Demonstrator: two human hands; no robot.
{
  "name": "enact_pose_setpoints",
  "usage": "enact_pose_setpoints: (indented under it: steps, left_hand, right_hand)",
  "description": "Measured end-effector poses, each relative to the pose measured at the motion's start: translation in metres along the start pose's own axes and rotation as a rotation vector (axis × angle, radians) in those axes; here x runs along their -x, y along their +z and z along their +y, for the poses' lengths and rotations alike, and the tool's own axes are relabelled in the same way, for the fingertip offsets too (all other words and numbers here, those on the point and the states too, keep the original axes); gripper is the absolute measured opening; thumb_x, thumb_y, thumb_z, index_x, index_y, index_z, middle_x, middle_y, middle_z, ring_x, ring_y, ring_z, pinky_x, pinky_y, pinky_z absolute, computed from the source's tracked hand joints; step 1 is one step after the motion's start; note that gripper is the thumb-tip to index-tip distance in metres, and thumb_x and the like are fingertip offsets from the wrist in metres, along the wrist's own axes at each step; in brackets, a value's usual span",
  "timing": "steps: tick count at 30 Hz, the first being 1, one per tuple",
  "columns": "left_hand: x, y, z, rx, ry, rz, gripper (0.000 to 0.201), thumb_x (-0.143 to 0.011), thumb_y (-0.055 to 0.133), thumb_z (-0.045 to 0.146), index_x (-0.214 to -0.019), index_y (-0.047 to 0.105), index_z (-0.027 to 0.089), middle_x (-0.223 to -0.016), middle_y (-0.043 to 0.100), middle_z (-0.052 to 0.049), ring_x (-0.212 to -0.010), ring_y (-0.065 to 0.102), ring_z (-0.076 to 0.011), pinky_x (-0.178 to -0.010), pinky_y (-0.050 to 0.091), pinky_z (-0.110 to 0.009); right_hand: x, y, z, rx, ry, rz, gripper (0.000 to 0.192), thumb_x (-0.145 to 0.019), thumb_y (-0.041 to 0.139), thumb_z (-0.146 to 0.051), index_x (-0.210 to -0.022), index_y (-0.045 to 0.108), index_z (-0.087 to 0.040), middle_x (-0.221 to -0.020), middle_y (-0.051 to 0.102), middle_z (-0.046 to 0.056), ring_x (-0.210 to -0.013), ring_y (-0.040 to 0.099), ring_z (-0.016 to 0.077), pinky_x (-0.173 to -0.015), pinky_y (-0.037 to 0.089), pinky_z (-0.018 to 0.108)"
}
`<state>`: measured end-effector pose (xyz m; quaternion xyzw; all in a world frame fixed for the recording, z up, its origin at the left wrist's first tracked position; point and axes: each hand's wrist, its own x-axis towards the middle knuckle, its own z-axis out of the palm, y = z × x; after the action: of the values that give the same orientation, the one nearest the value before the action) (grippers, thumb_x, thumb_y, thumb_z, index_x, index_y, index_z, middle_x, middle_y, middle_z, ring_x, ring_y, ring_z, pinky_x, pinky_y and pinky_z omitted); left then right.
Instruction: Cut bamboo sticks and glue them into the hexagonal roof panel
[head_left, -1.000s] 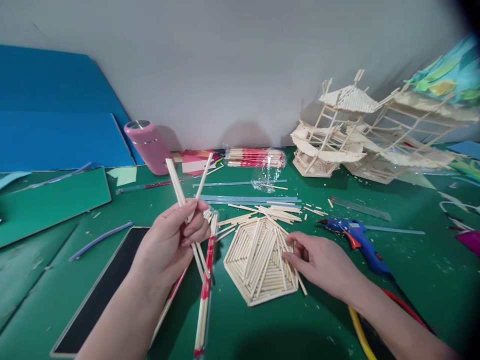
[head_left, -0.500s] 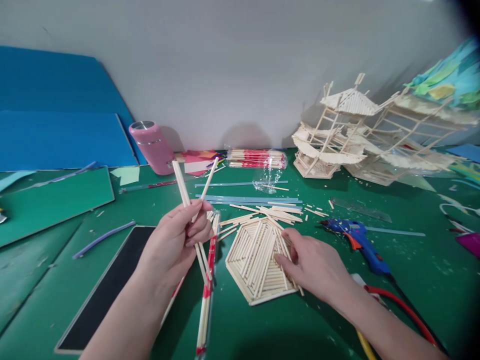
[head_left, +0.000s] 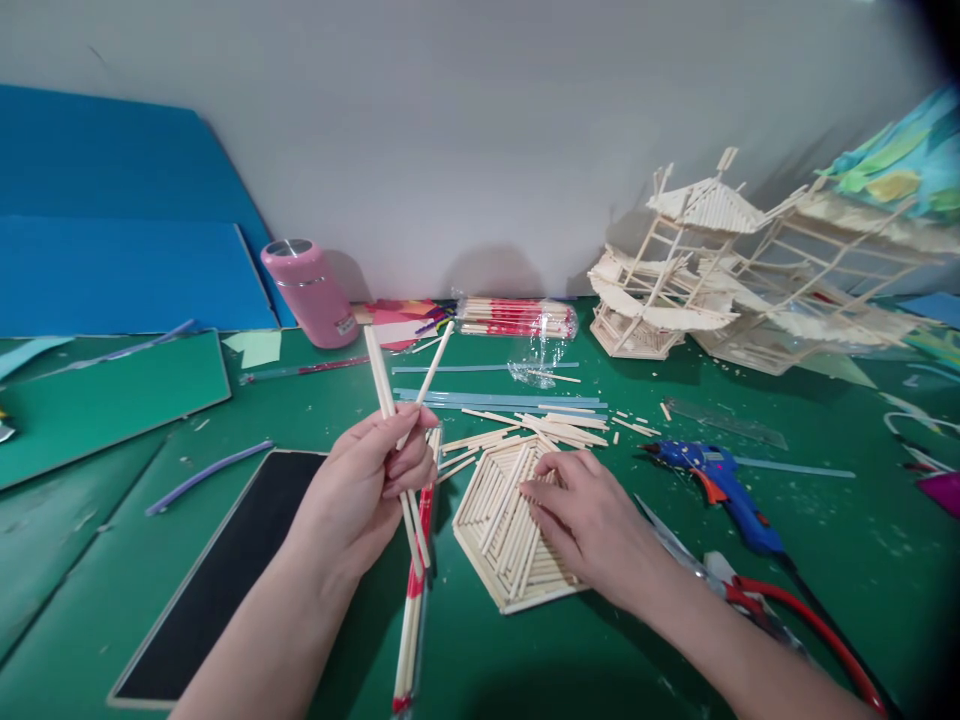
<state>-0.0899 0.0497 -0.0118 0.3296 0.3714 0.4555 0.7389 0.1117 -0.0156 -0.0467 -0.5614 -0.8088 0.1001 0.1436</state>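
Polygonal stick panel [head_left: 480,562] is laid flat on the green table [head_left: 465,670], about mid-width and well in from the far edge. It is built from rows of pale sticks; more loose sticks [head_left: 510,535] are laid side by side on top. Its right part is covered by the right hand [head_left: 589,525] — fingers bent, tips set at the loose sticks; whether anything is pinched there can't be told. By the left hand [head_left: 375,475], just left of the panel, a few held sticks [head_left: 380,375] are pinched between thumb and fingers, upper ends splayed.

Below those, a red-banded packet [head_left: 409,630] is laid pointing toward the near edge; whether it is touched can't be told. A black board [head_left: 225,580] is placed toward the near left corner, a red-handled tool [head_left: 772,588] toward the near right, partly hidden by the forearm.

Farther out, a blue glue gun [head_left: 709,460] is laid right of the panel, nozzle pointed left. A scattered stick pile [head_left: 562,430] is spread at the panel's far side, pale blue strips [head_left: 502,402] behind it. A purple strip [head_left: 210,474] and green board [head_left: 120,395] are set along the left.

Far edge, left to right — blue boards [head_left: 120,275], pink flask [head_left: 311,295], wrapped bundle [head_left: 517,317] of sticks, stick-built towers [head_left: 705,208].
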Motion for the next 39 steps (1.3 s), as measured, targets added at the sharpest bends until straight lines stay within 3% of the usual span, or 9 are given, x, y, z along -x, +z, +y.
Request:
enact_pose_setpoints:
  steps: [10,14,20,28,39]
  left_hand:
    - [0.005,0.007,-0.004,-0.021,-0.149,-0.050,0.022,-0.085,0.042,0.021,-0.065,0.049,0.014,-0.044,0.030,0.007,-0.036,0.024,-0.0030,-0.039,0.022,-0.016]
    - [0.003,0.011,-0.009,-0.027,-0.179,-0.011,0.024,-0.084,0.041,0.020,-0.062,0.047,0.015,-0.045,0.037,0.004,-0.040,0.039,-0.0069,-0.042,0.033,-0.018]
    - [0.000,0.011,-0.021,-0.059,-0.242,0.027,0.022,-0.081,0.047,0.022,-0.060,0.048,0.014,-0.056,0.050,0.000,-0.056,0.055,-0.0137,-0.060,0.048,-0.029]
    - [-0.001,0.013,-0.032,-0.016,-0.277,-0.043,0.020,-0.080,0.049,0.020,-0.060,0.050,0.014,-0.063,0.055,-0.003,-0.065,0.057,-0.0161,-0.067,0.050,-0.033]
    - [0.002,0.021,-0.048,0.120,-0.249,-0.141,0.024,-0.082,0.047,0.021,-0.059,0.052,0.014,-0.064,0.054,-0.003,-0.071,0.053,-0.0144,-0.070,0.043,-0.027]
  right_hand:
    - [-0.004,0.000,0.002,-0.007,0.004,-0.026,0.022,-0.084,0.043,-0.016,-0.094,0.062,-0.020,-0.100,0.053,0.009,-0.094,0.044,0.0232,-0.078,0.039,0.039]
    - [-0.007,0.003,0.003,-0.022,-0.015,-0.020,0.024,-0.083,0.044,-0.014,-0.097,0.062,-0.020,-0.100,0.052,0.009,-0.093,0.044,0.0230,-0.078,0.039,0.039]
    - [-0.009,0.005,0.005,-0.031,-0.042,0.011,0.026,-0.080,0.048,-0.011,-0.099,0.063,-0.021,-0.098,0.053,0.008,-0.092,0.045,0.0227,-0.077,0.040,0.038]
    - [-0.014,0.006,0.005,-0.068,-0.064,0.003,0.025,-0.080,0.048,-0.010,-0.097,0.063,-0.021,-0.097,0.052,0.007,-0.091,0.044,0.0214,-0.077,0.039,0.036]
    - [-0.010,0.002,0.005,-0.113,-0.042,-0.023,0.023,-0.079,0.046,-0.007,-0.090,0.062,-0.019,-0.096,0.053,0.007,-0.091,0.044,0.0205,-0.078,0.039,0.035]
